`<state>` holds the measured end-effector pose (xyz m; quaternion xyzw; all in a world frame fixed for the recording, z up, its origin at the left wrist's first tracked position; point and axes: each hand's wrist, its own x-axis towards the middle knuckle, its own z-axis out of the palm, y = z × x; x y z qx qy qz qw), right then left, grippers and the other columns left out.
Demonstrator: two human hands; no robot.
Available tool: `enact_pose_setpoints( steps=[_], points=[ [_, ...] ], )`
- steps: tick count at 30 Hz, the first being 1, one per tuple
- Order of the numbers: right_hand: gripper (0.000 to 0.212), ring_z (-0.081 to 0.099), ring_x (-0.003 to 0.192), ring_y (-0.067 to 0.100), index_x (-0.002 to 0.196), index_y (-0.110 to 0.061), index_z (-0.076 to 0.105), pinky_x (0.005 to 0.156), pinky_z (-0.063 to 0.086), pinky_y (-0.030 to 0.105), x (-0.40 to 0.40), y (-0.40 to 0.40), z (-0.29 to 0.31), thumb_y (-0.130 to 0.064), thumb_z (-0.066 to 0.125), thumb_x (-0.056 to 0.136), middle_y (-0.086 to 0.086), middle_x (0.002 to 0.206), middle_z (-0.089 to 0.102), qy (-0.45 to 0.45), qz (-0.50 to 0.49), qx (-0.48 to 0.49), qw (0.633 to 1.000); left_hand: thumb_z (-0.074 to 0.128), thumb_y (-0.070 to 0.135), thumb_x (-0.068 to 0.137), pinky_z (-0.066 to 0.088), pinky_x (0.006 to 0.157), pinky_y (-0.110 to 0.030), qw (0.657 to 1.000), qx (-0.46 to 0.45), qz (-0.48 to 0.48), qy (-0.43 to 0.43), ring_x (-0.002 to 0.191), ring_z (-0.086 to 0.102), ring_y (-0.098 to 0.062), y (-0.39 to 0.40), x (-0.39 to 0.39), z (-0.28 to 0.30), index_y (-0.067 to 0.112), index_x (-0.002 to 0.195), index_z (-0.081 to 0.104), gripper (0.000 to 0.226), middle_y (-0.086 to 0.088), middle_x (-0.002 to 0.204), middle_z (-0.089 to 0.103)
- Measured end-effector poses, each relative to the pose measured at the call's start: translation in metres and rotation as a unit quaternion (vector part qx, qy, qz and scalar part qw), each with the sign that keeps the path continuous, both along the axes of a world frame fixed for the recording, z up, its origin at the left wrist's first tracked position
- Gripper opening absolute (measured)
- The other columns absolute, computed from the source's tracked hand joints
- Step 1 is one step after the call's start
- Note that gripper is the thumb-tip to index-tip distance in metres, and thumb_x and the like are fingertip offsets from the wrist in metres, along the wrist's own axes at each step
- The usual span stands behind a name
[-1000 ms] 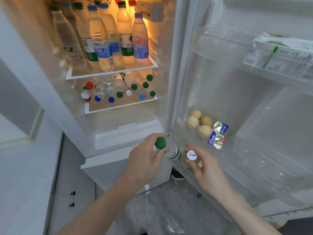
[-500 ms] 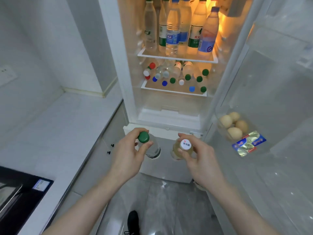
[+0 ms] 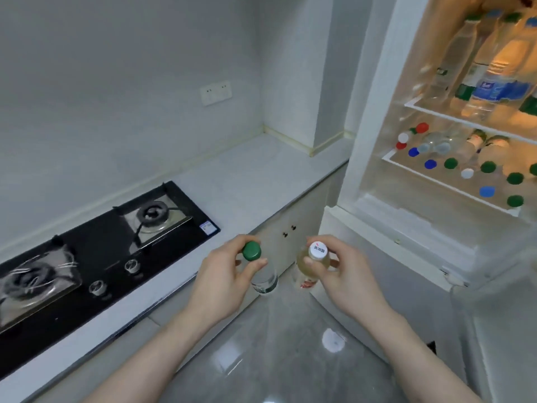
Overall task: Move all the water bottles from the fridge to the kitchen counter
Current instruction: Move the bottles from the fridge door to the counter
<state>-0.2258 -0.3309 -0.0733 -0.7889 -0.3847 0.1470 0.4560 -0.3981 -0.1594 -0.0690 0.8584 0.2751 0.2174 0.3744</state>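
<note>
Two bottles are in my hands, but I start with the big shapes around them. The fridge [image 3: 377, 117] fills my right side with its door open, and its top and right part run out of frame, so I cannot count everything inside. On the upper shelf [image 3: 436, 112] upright bottles [image 3: 494, 82] stand packed together, blurred and washed out by the warm interior light; on the lower shelf [image 3: 421, 173] more bottles lie with their caps [image 3: 451, 163] toward me, green, blue, white and red, their bodies hard to separate. The white worktop [image 3: 255, 175] runs from the fridge's left side toward the lower left, and a black gas hob [image 3: 101, 242] is set into it, its near end cut off by the left edge. A wall socket [image 3: 216, 93] sits above the worktop. Below me is glossy grey floor [image 3: 276, 359]. My left hand [image 3: 223, 283] has its fingers wrapped round the neck of a clear green-capped bottle [image 3: 251, 251], most of its body hidden behind the palm. My right hand [image 3: 345, 277] has its fingers closed round a white-capped bottle [image 3: 318, 250] with yellowish contents; the cap print is too small to read. Both bottles hang over the floor, just beside the worktop's front edge, near each other but apart.
</note>
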Motion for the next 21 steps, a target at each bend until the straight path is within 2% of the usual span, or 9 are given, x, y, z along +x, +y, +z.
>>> enact_pose_setpoints(
  steps=[1,3,7,11,13,16,19,21],
  points=[
    [0.013,0.065,0.091,0.015,0.100,-0.036,0.067,0.081,0.056,0.040,-0.011,0.012,0.000,-0.028,0.071,0.092,-0.011,0.096,0.072,-0.003,0.022,-0.004,1.000,0.072,0.041,0.092,0.057,0.088,-0.036,1.000,0.000,0.020,0.005,0.085,0.067,-0.012,0.005,-0.020,0.000,0.040,0.110,0.060,0.021,0.020,0.100,0.067],
    [0.014,0.064,0.087,0.013,0.099,-0.039,0.066,0.080,0.056,0.042,-0.032,0.034,0.000,-0.029,0.073,0.091,-0.012,0.094,0.071,-0.008,0.052,-0.009,0.999,0.072,0.043,0.092,0.056,0.086,-0.037,0.998,0.004,0.063,0.020,0.078,0.066,-0.011,0.012,-0.057,-0.001,0.041,0.110,0.059,0.022,0.018,0.098,0.068],
    [0.023,0.067,0.095,0.009,0.106,-0.045,0.065,0.084,0.057,0.040,-0.096,0.087,0.002,-0.031,0.075,0.090,-0.016,0.097,0.073,-0.013,0.123,-0.021,0.992,0.072,0.042,0.091,0.057,0.084,-0.037,0.988,-0.004,0.152,0.020,0.089,0.065,-0.010,0.028,-0.146,0.002,0.043,0.110,0.059,0.023,0.019,0.099,0.068],
    [0.021,0.063,0.100,-0.006,0.104,-0.042,0.067,0.082,0.054,0.024,-0.166,0.128,0.004,-0.027,0.074,0.092,-0.027,0.099,0.070,-0.007,0.190,-0.010,0.982,0.073,0.040,0.091,0.057,0.086,-0.038,0.976,-0.004,0.216,0.020,0.100,0.065,-0.005,0.040,-0.233,0.008,0.044,0.109,0.060,0.022,0.023,0.103,0.068],
    [0.023,0.062,0.101,-0.006,0.105,-0.043,0.068,0.078,0.050,0.016,-0.204,0.146,0.007,-0.024,0.074,0.092,-0.029,0.100,0.069,-0.002,0.224,-0.004,0.974,0.073,0.040,0.091,0.058,0.085,-0.038,0.968,0.003,0.250,0.021,0.100,0.065,-0.004,0.043,-0.277,0.010,0.045,0.108,0.060,0.023,0.024,0.103,0.068],
    [0.024,0.065,0.098,0.005,0.105,-0.042,0.068,0.076,0.053,0.023,-0.258,0.173,0.010,-0.023,0.075,0.092,-0.025,0.101,0.071,0.001,0.266,0.001,0.964,0.073,0.041,0.091,0.058,0.084,-0.036,0.956,0.015,0.291,0.026,0.097,0.066,-0.004,0.046,-0.340,0.011,0.045,0.110,0.059,0.024,0.026,0.102,0.067],
    [0.022,0.064,0.099,0.003,0.105,-0.043,0.067,0.079,0.058,0.034,-0.312,0.196,0.010,-0.027,0.075,0.092,-0.027,0.100,0.069,-0.003,0.313,0.000,0.950,0.074,0.040,0.090,0.058,0.087,-0.037,0.942,0.014,0.335,0.024,0.096,0.066,-0.003,0.048,-0.398,0.011,0.044,0.110,0.059,0.024,0.026,0.101,0.068],
    [0.023,0.064,0.099,0.000,0.106,-0.044,0.067,0.079,0.059,0.033,-0.349,0.210,0.009,-0.028,0.074,0.092,-0.028,0.102,0.069,-0.004,0.343,0.002,0.939,0.074,0.039,0.090,0.058,0.086,-0.037,0.929,0.012,0.368,0.025,0.098,0.066,-0.002,0.047,-0.436,0.010,0.044,0.109,0.060,0.024,0.026,0.100,0.068]
  ],
)
